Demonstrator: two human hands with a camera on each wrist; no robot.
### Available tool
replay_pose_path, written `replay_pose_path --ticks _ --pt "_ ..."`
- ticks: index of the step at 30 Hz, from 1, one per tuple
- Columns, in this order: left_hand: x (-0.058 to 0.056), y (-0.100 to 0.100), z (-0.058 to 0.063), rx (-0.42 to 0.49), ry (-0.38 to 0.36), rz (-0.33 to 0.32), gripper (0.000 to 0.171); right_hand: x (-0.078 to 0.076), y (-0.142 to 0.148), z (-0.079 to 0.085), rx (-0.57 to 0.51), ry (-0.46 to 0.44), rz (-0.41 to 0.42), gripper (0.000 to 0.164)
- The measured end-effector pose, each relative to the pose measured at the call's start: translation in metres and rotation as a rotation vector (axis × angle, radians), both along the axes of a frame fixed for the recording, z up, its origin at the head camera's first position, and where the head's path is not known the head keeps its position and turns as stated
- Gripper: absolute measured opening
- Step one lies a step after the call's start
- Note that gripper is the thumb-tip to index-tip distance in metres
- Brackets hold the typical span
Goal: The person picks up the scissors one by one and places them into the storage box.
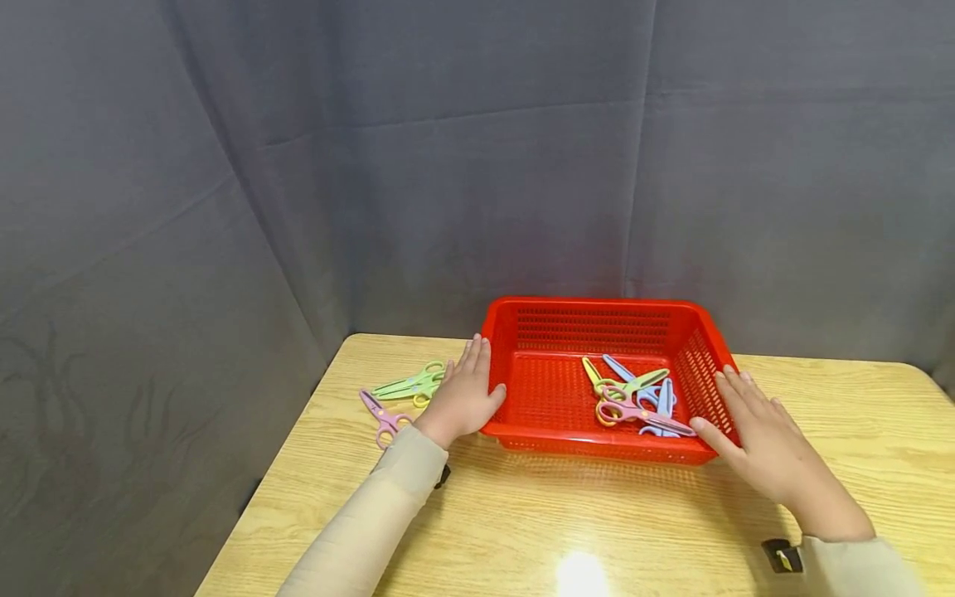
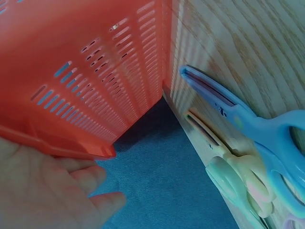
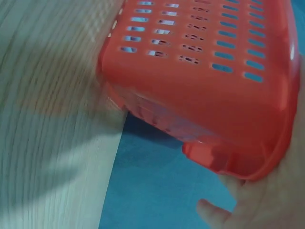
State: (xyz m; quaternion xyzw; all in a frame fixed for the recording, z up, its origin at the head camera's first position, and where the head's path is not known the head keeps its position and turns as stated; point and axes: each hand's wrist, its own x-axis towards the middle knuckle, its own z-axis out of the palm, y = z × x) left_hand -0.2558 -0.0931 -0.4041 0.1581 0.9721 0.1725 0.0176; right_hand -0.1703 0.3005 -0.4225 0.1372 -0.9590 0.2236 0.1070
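A red plastic basket [image 1: 597, 439] with slotted walls stands on the table between both hands. My left hand [image 1: 466, 394] lies along its left rim, fingers extended and thumb at the front corner. My right hand [image 1: 768, 439] touches the right rim with straight fingers, thumb by the near corner. Inside the basket, toward the right, several scissors overlap, among them pink scissors [image 1: 615, 404] and blue scissors [image 1: 666, 398]. Left of the basket lie green scissors [image 1: 418, 381], pink scissors [image 1: 384, 417], yellow scissors [image 2: 243, 167] and blue scissors [image 2: 257, 129]; my left hand partly hides this group in the head view.
The wood-grain table [image 1: 515, 522] reaches back to a grey cloth [image 1: 477, 166] hanging behind the basket. More of the cloth hangs along the table's left edge.
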Motion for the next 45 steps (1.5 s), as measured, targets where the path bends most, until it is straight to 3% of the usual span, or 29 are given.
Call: replay_pose_path --ticks 5,14,23,31,36,45 --pt "0.000 0.000 -0.001 0.003 0.016 -0.005 0.077 0.000 0.000 -0.003 0.012 0.060 0.004 0.077" --pt "0.002 0.000 0.001 0.024 0.003 -0.005 0.077 0.001 -0.002 0.000 0.010 0.033 0.014 0.076" --pt "0.006 -0.003 -0.004 0.121 0.000 -0.006 0.076 0.000 -0.004 -0.003 0.055 0.040 -0.010 0.077" --pt "0.005 -0.002 -0.001 0.042 0.050 0.011 0.073 0.002 -0.005 0.000 0.055 0.032 -0.026 0.078" --pt "0.006 -0.002 0.000 -0.010 0.135 0.024 0.066 0.003 -0.006 0.001 0.054 0.032 -0.030 0.078" --pt "0.011 -0.005 -0.002 0.004 0.422 0.037 0.048 0.003 -0.009 0.002 0.054 0.002 -0.041 0.080"
